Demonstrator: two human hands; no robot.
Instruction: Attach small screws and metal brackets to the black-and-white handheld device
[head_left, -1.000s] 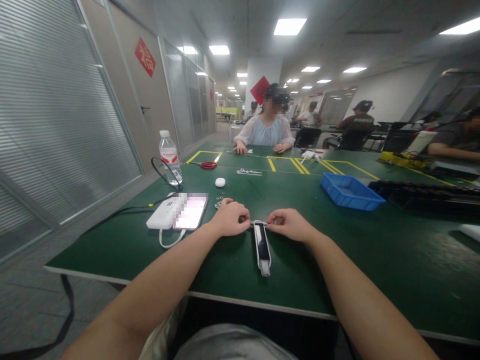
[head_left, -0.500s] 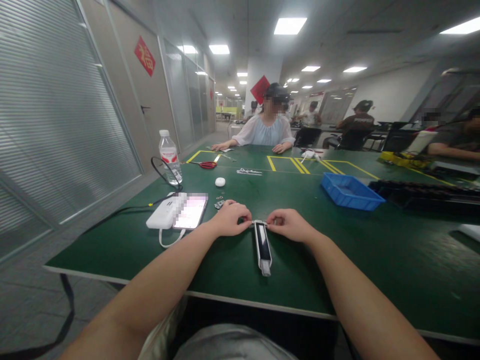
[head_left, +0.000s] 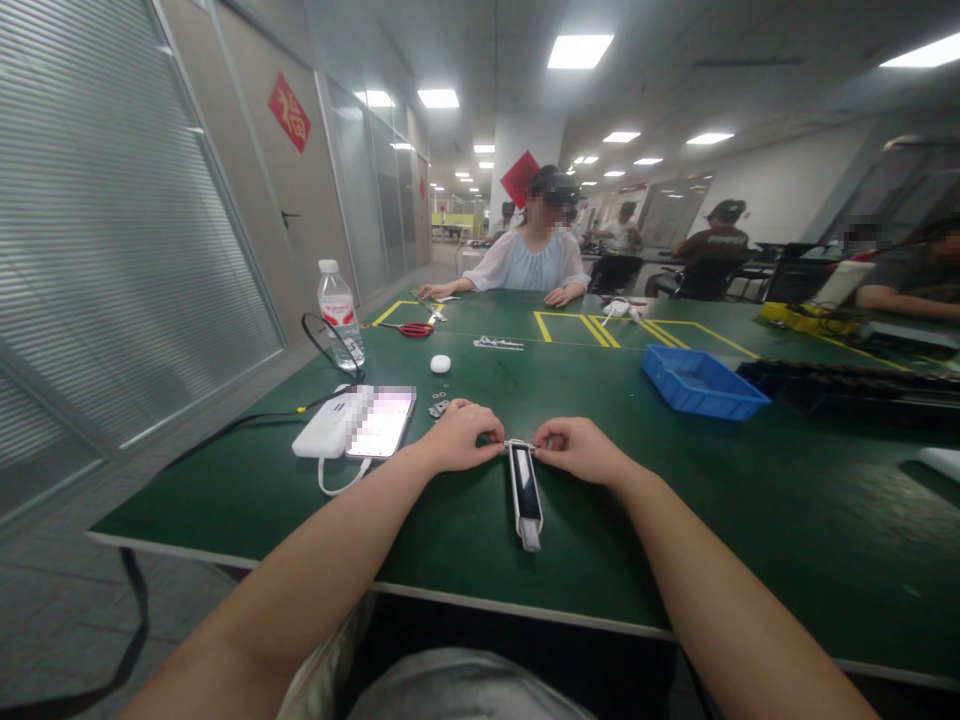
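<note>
Pinching from both sides is the way to handle this thin bar (head_left: 520, 443), which lies across the far end of the device (head_left: 528, 492). Your left hand (head_left: 466, 440) has thumb and forefinger nearly together at its left end; your right hand (head_left: 577, 450) mirrors that at the other end, its remaining fingers curled in. Both pinches look to be on the bar, though how firmly you press, you cannot tell from here.

The device lies on the tabletop (head_left: 600, 585), dark face up, its pale near end pointing towards the near edge and a little inside it. It runs slightly askew to that edge. Nothing holds its near end — so an uneven pull would probably swing it round.

Match the pressure of your two hands and work level, with the bar square to the device. Let your forearms take support from the near edge if you can; small parts ask for fingertip movement, not elbow movement. Mind your left knuckles too: small metal bits (head_left: 439, 409) lie just beyond them, towards the far edge, and the phone (head_left: 381, 425) sits to their left — a careless sweep could scatter those bits.
</note>
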